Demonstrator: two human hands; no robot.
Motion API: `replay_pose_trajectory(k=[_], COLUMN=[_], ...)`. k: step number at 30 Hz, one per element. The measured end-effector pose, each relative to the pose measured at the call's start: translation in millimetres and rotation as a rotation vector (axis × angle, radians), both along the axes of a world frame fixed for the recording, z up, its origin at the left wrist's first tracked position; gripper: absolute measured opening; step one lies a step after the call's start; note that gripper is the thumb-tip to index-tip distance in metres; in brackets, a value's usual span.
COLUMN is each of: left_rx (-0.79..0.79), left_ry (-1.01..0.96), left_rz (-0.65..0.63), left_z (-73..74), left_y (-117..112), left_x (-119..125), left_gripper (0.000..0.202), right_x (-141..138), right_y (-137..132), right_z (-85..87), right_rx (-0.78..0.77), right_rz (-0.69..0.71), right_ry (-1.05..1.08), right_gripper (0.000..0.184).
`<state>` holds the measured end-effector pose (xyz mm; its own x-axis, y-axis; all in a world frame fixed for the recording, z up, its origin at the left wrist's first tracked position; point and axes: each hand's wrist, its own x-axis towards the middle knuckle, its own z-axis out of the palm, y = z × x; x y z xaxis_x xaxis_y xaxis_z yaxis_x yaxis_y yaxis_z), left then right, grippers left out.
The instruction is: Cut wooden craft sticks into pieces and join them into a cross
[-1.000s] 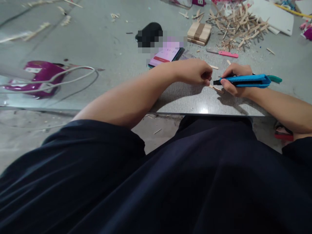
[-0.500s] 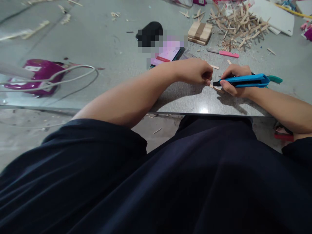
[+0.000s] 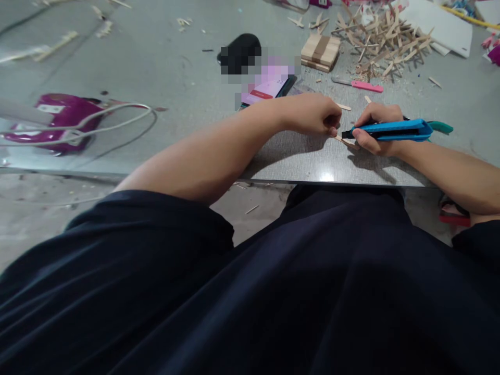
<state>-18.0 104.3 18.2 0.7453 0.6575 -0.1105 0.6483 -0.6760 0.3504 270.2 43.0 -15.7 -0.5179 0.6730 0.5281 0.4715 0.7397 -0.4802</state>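
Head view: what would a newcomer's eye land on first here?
Probably the bright blue tool in the right hand, its dark tip close to the wooden stick pinched in the left hand. Next, perhaps, the tangled heap of wooden sticks beyond the hands, and the shiny purple object at the picture's left, with a pale cable looping beside it.

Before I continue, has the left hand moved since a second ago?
No; the left hand shows no clear shift against the stick bundle.
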Motion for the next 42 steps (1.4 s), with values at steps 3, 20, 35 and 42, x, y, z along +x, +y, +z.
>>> replay_pose_trajectory(k=[3, 20, 35, 42], left_rx=[-0.008, -0.008, -0.006, -0.018], left_ry=[-0.007, -0.039, -0.033, 0.013], left_rz=[0.004, 0.004, 0.007, -0.011], left_z=[3.0, -5.1, -8.8, 5.5], left_y=[-2, 2, 7, -5], left_x=[0, -1, 2, -3], left_gripper=[0.036, 0.031, 0.037, 0.046], right_x=[1, -12, -18, -24], right_y=[1, -3, 19, 21], right_z=[-0.8, 17.6, 21.9, 33.2], right_rx=[-0.067, -0.077, -0.139, -0.191], right_rz=[-0.037, 0.025, 0.078, 0.102], right_ry=[-0.035, -0.020, -0.167, -0.236], right_gripper=[0.048, 0.039, 0.027, 0.042])
